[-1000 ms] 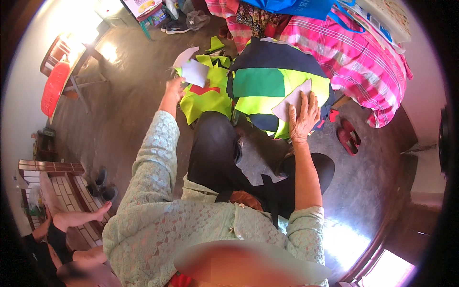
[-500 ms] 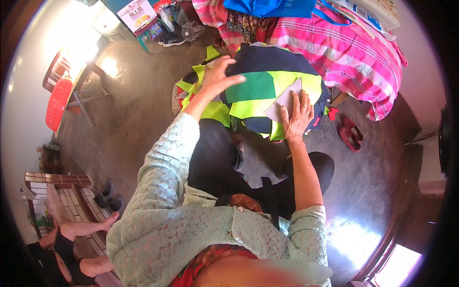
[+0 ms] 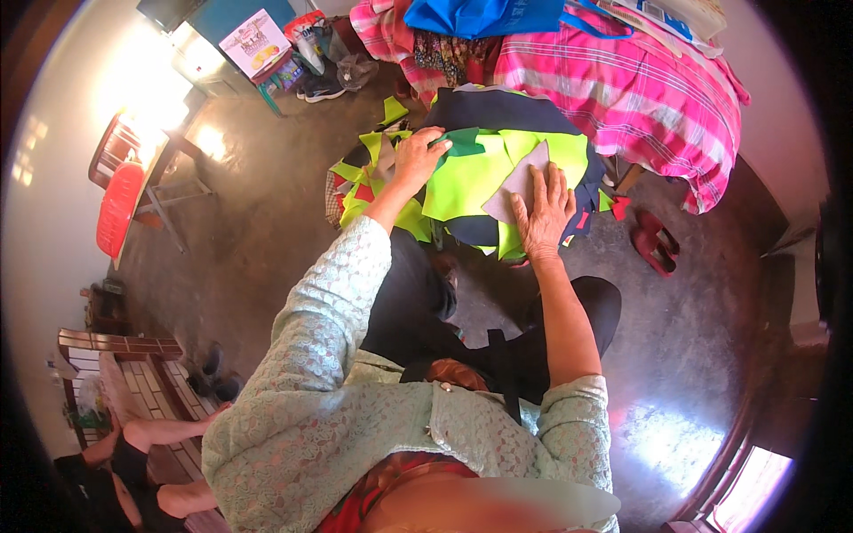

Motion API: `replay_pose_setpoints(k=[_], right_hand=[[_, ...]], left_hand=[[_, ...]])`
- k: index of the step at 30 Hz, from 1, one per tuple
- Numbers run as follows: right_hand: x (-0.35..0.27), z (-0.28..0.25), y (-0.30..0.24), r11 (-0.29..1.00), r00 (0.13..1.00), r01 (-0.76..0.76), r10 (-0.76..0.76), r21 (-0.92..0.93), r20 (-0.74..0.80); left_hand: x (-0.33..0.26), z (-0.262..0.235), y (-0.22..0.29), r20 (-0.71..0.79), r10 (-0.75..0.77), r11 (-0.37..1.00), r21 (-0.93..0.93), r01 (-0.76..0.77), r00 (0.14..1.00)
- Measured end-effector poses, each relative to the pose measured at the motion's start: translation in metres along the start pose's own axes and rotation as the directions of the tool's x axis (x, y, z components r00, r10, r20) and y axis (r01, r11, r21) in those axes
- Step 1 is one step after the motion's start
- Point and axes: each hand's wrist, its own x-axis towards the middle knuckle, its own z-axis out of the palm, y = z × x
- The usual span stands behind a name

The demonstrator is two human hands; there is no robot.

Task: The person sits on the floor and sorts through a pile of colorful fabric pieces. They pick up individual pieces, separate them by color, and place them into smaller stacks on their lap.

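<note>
Pressing your right hand (image 3: 544,206) flat, fingers spread, on a grey fabric piece (image 3: 514,180), your left hand (image 3: 418,156) pinching the green cloth (image 3: 464,142) just beside it, neon-yellow fabric (image 3: 462,182) beneath both

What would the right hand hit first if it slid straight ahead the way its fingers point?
The right hand lies flat on a grey fabric piece over neon yellow-green cloth. Straight ahead it would likely cross these first, then reach the pink plaid cloth, though depth is unclear.

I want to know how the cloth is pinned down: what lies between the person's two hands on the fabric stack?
In the head view, a lime-green cloth piece spans from the left hand to the right hand, which presses a grey patch.
</note>
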Motion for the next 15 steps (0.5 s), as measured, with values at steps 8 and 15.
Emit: replay_pose_setpoints(k=[8, 15], right_hand=[[-0.001, -0.003, 0.001, 1.000, 1.000, 0.010, -0.010, -0.008, -0.003], [-0.001, -0.002, 0.001, 1.000, 1.000, 0.014, -0.014, -0.013, 0.005]], left_hand=[[-0.033, -0.002, 0.042, -0.094, 0.172, 0.976, 0.153, -0.157, 0.981], [-0.086, 0.003, 0.056, -0.013, 0.303, 0.940, 0.167, -0.296, 0.953]])
